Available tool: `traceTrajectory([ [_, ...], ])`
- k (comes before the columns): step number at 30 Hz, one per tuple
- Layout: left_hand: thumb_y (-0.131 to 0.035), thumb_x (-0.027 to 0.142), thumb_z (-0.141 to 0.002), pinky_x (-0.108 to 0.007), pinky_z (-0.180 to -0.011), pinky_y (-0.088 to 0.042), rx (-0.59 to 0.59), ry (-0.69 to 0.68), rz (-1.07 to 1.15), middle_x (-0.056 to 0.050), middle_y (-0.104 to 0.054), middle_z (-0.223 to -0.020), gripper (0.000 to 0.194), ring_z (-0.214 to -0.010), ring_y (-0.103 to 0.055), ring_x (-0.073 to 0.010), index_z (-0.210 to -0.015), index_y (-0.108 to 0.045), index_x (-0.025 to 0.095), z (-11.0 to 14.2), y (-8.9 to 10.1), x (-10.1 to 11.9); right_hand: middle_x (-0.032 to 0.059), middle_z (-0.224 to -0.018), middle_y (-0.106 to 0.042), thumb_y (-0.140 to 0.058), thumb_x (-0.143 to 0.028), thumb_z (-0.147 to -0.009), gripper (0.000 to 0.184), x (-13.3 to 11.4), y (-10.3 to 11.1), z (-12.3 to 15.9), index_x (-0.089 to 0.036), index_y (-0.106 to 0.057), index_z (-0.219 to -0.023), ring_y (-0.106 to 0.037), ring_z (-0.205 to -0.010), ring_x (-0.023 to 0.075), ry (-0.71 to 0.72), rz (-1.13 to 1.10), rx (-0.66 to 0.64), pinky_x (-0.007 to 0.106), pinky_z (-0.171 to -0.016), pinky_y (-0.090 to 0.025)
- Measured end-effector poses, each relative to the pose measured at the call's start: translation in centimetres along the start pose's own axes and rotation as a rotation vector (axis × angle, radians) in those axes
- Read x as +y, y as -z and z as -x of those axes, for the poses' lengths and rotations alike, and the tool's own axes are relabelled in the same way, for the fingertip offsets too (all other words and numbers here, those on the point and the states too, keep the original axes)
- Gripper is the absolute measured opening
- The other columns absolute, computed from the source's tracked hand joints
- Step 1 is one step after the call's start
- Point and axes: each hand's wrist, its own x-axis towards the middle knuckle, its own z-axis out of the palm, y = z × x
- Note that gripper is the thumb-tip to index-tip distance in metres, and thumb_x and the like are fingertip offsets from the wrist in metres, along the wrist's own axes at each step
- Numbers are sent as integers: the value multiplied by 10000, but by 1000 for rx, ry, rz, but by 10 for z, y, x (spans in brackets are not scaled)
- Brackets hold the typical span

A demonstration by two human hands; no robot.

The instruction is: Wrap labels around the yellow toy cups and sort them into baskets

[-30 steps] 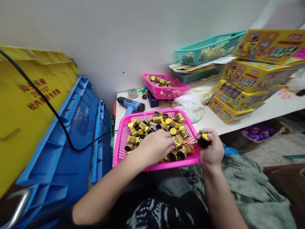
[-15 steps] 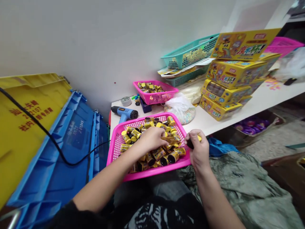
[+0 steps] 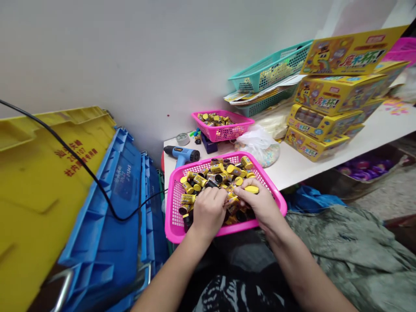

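A pink mesh basket (image 3: 175, 236) full of small black-and-yellow cups (image 3: 188, 198) stands in front of me. Over its near middle, my left hand (image 3: 209, 212) is closed with the knuckles up; its fingertips and anything in them are hidden. Just to the right, my right hand (image 3: 263, 203) is curled round one small cup (image 3: 251, 189), its yellow end showing beside the thumb. Both hands are close together above the heap.
A blue heat gun (image 3: 182, 154) lies behind the basket, with a tape roll (image 3: 182, 138) near it. Farther back are a smaller pink basket (image 3: 224, 132), a plastic bag (image 3: 260, 145), stacked yellow boxes (image 3: 334, 97) and a green basket (image 3: 256, 82). Blue crates (image 3: 107, 203) and a black cable (image 3: 97, 184) are left.
My hands have come together over the basket. The yellowish film strip at my left fingertips no longer shows. The cup in my right hand now shows its yellow end; the view has shifted left.
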Motion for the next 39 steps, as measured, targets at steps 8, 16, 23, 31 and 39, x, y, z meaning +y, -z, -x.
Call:
traceTrajectory([
  [8,-702,337,-749,-347,-741,-452,-403,227,320,-51,-624,-904,234,-886,-575,-245,-937,-658,204,24,22,-21,-76,-551,-509,-798,-386,-621,368,-15,16,-10,-194,-503,-727,-450,-473,73,59,92,-63,194,-463,-332],
  [16,-641,236,-797,-424,-933,-436,-74,505,561,-82,-653,-1028,227,-1028,-566,-257,-1018,-650,186,12,1,-39,-45,-678,-516,-725,-363,-702,274,-19,2,-18,-195,-513,-745,-456,-571,99,132,388,-318,234,-541,-355],
  [23,-453,0,-743,-427,-1071,-357,-183,356,780,-30,-457,-1429,688,-1294,-413,-220,-1353,-446,318,15,-2,-45,-49,-681,-507,-674,-282,-734,183,-18,1,-21,-197,-519,-780,-455,-592,106,125,487,-519,231,-555,-349],
  [31,-527,69,-768,-472,-1065,-332,-250,327,445,-68,-531,-1259,197,-1250,-402,-261,-814,-648,217,18,3,-42,-40,-700,-531,-679,-331,-716,217,-12,9,-27,-210,-504,-761,-477,-600,123,182,472,-262,249,-577,-374],
  [39,-734,448,-700,-558,-1112,-230,-151,423,636,-140,-348,-1457,752,-1381,-261,-344,-1363,-435,258,16,12,-40,-44,-677,-507,-689,-306,-739,200,-20,17,-17,-212,-515,-770,-452,-584,115,160,411,-415,235,-543,-361],
])
